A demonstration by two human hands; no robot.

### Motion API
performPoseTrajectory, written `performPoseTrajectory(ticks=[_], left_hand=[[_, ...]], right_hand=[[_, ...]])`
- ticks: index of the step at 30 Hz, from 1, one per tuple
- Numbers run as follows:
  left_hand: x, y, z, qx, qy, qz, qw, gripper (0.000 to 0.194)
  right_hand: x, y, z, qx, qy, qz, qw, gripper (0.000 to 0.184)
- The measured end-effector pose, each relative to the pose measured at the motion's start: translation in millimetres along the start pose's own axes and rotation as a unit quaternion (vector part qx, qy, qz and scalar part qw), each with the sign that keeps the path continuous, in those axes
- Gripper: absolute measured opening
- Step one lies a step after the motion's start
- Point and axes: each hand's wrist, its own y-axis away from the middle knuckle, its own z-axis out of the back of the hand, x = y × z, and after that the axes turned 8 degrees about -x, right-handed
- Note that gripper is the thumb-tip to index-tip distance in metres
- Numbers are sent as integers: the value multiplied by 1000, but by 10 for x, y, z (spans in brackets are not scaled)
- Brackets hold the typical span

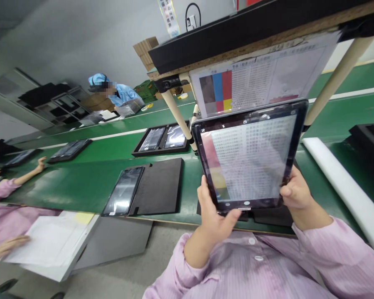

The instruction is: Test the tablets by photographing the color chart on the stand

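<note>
Both hands hold up a black-framed tablet (252, 162), tilted above the green workbench. Its lit screen shows a camera view of a printed page. My left hand (213, 218) grips the lower left corner, thumb along the bottom edge and fingers up the side, partly hidden behind. With the thumb on the front, my right hand (297, 193) clasps the lower right edge; its other fingers are behind the tablet. Just beyond the tablet hangs a printed chart (252, 70) with colour blocks and rows of text. Dark foam lies under the tablet, mostly covered by it.
A second tablet (123, 192) lies on a black foam tray (158, 187) to the left. Farther back is a tray with two tablets (160, 139). A shelf (237, 41) on pale posts overhangs. White foam bar (345, 191) at right. Co-workers sit at left (6, 224) and behind (121, 93).
</note>
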Motion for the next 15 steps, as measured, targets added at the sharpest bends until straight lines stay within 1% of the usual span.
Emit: performPoseTrajectory(ticks=[1, 2, 3, 5, 7, 9, 11, 13, 15], left_hand=[[18, -40, 13, -2, 88, 44, 995, 89], [33, -86, 25, -4, 167, 99, 981, 79], [45, -133, 35, -5, 227, 160, 961, 70], [59, -219, 44, -1, 290, 270, 918, 60], [63, -273, 30, 9, 312, 335, 889, 58], [67, -281, -11, 12, 329, 361, 872, 58], [82, -249, -67, 15, 345, 371, 862, 59], [114, -193, -122, 18, 354, 382, 854, 60], [150, -135, -170, 12, 355, 391, 849, 60]], right_hand=[[5, 15, 9, 2, -1, 1, 1000, 59], [16, 32, 15, 4, 1, 5, 1000, 57], [35, 49, 18, 5, 7, 17, 1000, 56], [105, 70, 18, 7, 41, 60, 997, 62], [214, 58, 23, 25, 106, 106, 988, 74], [344, 6, 49, 63, 188, 143, 970, 76], [466, -69, 102, 97, 263, 179, 943, 71], [551, -140, 173, 105, 315, 211, 919, 69], [585, -183, 246, 92, 347, 220, 907, 70]])
